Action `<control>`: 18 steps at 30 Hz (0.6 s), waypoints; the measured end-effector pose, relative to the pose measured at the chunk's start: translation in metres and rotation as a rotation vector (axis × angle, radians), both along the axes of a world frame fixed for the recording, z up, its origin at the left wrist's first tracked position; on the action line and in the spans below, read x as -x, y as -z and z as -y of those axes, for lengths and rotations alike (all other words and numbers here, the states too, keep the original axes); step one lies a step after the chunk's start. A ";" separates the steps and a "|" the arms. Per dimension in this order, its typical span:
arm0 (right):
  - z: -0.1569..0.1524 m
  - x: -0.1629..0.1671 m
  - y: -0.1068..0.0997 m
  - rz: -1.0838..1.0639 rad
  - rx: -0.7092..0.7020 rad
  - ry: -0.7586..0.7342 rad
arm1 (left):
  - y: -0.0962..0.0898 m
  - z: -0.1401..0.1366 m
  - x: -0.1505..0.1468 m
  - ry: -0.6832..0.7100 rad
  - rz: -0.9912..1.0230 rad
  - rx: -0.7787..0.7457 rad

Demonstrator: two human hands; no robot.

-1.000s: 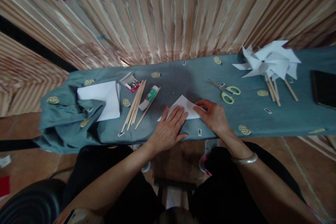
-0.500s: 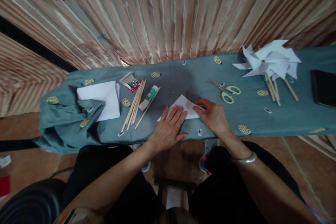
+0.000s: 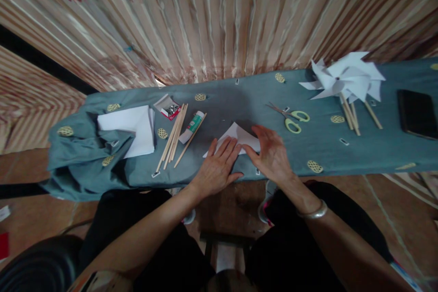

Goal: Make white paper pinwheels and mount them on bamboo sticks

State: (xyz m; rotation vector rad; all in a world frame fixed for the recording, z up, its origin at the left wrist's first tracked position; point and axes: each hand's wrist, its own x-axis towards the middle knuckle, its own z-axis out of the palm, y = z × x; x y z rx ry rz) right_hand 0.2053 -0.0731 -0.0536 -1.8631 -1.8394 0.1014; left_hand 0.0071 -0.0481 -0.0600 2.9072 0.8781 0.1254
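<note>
A white sheet of paper [image 3: 236, 130], folded into a triangle, lies at the near edge of the cloth-covered table with its peak pointing away from me. My left hand [image 3: 218, 165] rests flat on its lower left part, fingers stretched out and pressing it down. At the paper's right corner is my right hand [image 3: 272, 156], thumb and fingers spread apart; the thumb touches the lower edge. Beyond it, scissors [image 3: 290, 118] with light green handles lie with blades apart. Left of the paper are a glue stick [image 3: 194, 124] and several wooden sticks [image 3: 174, 137].
Stacked white paper [image 3: 142, 130] sits at the left, partly under bunched cloth [image 3: 78, 159]. A small red-and-white box [image 3: 169, 108] holds metal pins or tacks. White paper pinwheels [image 3: 352, 77] on sticks lie at the right, beside a black phone-like object [image 3: 417, 114]. A striped curtain [image 3: 219, 23] hangs behind.
My right hand has opened from a pinch on the paper's right corner, its thumb shifting left along the lower edge. My left hand stays flat on the paper. The view has shifted slightly.
</note>
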 end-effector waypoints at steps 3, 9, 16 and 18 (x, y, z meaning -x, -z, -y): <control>0.007 0.006 0.005 0.014 0.009 0.025 | -0.001 0.000 -0.001 0.001 -0.008 0.003; 0.011 0.012 0.012 -0.003 0.030 0.039 | 0.000 0.000 -0.001 0.007 -0.029 -0.024; 0.025 -0.015 0.018 -0.067 0.027 0.072 | 0.002 0.000 0.000 0.017 -0.008 -0.030; 0.031 -0.028 0.019 -0.084 0.021 0.124 | 0.001 0.000 0.000 0.015 -0.008 -0.023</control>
